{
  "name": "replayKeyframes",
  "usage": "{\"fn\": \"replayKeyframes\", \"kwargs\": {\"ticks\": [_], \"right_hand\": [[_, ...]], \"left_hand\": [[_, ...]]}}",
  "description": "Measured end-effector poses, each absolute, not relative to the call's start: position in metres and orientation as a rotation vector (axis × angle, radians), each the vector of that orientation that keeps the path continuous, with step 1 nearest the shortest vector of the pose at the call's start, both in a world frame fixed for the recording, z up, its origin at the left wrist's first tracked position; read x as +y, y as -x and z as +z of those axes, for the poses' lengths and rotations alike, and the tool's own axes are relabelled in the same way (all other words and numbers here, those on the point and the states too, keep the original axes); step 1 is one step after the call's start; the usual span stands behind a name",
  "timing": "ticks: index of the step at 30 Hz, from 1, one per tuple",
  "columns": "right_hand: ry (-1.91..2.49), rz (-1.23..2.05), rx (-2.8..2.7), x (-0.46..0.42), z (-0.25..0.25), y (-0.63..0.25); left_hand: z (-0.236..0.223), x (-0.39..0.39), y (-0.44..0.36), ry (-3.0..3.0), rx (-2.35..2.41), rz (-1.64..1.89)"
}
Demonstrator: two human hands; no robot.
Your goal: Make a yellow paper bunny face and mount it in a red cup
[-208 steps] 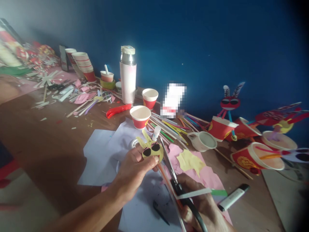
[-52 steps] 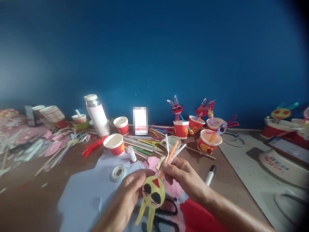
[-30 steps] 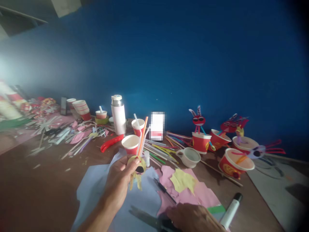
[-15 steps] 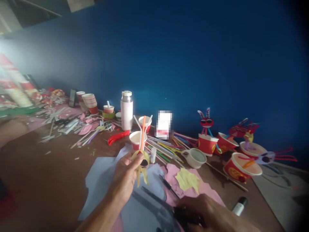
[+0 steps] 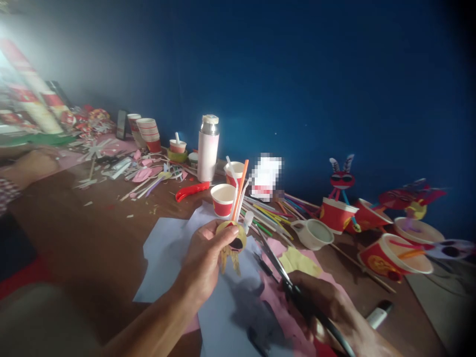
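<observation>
My left hand (image 5: 204, 255) pinches a yellow paper figure (image 5: 238, 242) between thumb and fingers. The figure has dark round eyes and ragged strips hanging below. Orange and white straws (image 5: 242, 186) stick up from its top. In my right hand (image 5: 327, 302) is a pair of scissors (image 5: 278, 265) with dark handles, its blades pointing up and left, just right of the figure. The blades look close together. Under both hands lie blue-grey paper (image 5: 163, 258), pink paper (image 5: 277, 310) and a torn yellow paper piece (image 5: 301, 262). A black pen (image 5: 263, 264) rests near the blades.
Paper cups (image 5: 223, 201) and a flask (image 5: 208, 151) stand behind the figure, beside a red cutter (image 5: 192, 191). Loose straws (image 5: 269, 214), a white mug (image 5: 314, 234) and cups with finished figures (image 5: 338, 215) fill the right. Another person's arm (image 5: 31, 168) reaches in from the left.
My right hand has raised the scissors, and their blades have swung upward to beside the straws. My left hand still holds the figure. The whole view has shifted and tilted slightly.
</observation>
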State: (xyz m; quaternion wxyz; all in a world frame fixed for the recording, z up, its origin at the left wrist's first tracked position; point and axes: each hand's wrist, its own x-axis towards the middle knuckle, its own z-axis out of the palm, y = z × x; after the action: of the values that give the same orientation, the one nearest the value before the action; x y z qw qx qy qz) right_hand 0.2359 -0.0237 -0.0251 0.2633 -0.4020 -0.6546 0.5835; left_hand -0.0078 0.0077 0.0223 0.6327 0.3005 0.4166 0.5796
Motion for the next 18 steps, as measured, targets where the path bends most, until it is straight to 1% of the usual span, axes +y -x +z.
{"fn": "replayKeyframes", "kwargs": {"ticks": [9,18], "right_hand": [[1.097,1.802,-1.605,-0.029,-0.021,-0.220],[1.135,1.856,-1.543,-0.030,-0.014,-0.212]], "left_hand": [[0.020,0.003,-0.002,-0.618,0.980,1.274],[0.019,0.001,-0.005,-0.586,0.932,1.258]]}}
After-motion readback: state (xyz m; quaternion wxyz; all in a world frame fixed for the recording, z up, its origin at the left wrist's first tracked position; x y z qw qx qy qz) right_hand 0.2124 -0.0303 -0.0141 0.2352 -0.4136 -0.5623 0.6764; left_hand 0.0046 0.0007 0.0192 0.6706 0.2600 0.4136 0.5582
